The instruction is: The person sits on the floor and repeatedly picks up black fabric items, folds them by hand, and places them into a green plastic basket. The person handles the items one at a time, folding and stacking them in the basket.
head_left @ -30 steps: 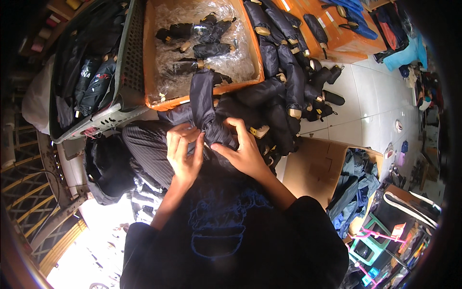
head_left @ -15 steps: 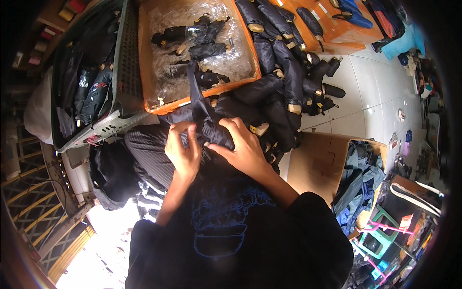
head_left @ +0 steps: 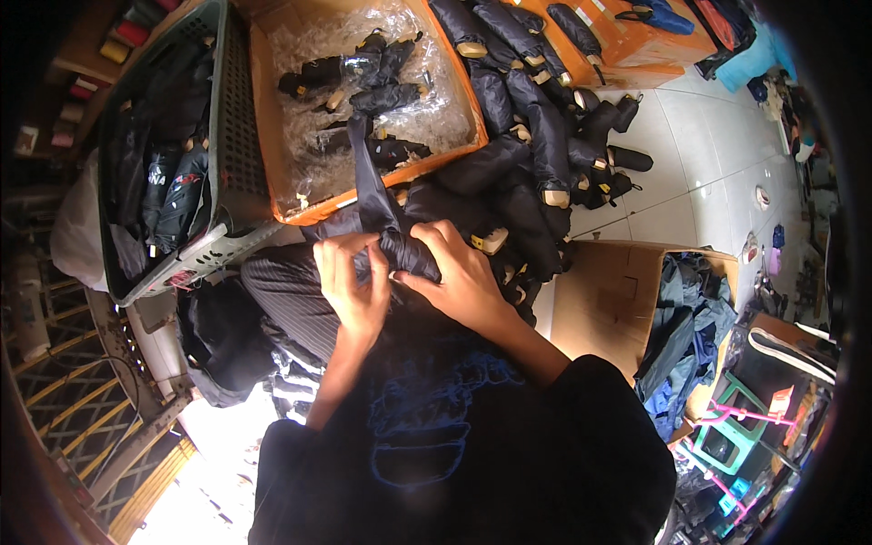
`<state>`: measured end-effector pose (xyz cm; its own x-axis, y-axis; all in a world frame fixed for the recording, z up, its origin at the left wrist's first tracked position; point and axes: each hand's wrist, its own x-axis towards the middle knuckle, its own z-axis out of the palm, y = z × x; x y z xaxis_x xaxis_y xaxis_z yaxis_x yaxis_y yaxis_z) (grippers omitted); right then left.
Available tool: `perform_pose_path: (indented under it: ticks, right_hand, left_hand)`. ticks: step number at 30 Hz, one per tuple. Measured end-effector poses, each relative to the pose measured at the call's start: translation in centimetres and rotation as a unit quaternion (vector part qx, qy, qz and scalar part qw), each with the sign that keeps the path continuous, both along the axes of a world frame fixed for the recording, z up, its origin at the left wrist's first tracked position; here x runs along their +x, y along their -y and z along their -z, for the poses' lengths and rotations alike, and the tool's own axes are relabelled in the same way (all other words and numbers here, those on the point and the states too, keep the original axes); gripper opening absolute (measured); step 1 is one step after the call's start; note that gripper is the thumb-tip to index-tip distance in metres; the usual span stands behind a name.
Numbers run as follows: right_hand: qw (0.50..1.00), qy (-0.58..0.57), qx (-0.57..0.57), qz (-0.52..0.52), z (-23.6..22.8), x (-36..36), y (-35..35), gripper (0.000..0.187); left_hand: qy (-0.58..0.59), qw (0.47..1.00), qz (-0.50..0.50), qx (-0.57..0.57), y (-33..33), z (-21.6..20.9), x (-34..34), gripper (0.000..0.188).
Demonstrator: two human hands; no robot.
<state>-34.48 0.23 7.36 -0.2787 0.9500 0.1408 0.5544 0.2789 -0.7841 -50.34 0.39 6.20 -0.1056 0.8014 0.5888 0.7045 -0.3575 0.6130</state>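
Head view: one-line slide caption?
Right hand grips a black fabric bundle, left hand beside it, near a heap of black folding umbrellas and an open carton.

Unevenly lit, overexposed at lower left, bright on floor tiles (head_left: 713, 141), specked with glare on clear plastic (head_left: 440, 109), sharp at left hand (head_left: 351, 280) and right hand (head_left: 456, 275), low in detail on black shirt (head_left: 545, 454), vignetted to black at corners, bent by fisheye distortion toward rim.

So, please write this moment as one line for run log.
right hand: holds dark fabric bundle | left hand: at its left side | nearby: orange-edged box, black wrapped items, cardboard carton
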Motion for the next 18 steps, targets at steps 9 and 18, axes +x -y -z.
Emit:
perform_pose_path:
  ticks: [9, 18]
  right_hand:
    - [0.988, -0.154, -0.003, 0.015, 0.5, 0.5, -0.8, 0.05]
    - [0.915, -0.342, -0.213, -0.023, 1.8, -1.4, 0.4, 0.051]
  left_hand:
    - [0.053, 0.996, 0.068, 0.001, 1.6, 1.1, 0.4, 0.014]
    - [0.576, 0.757, 0.108, -0.287, 0.6, 1.1, 0.4, 0.057]
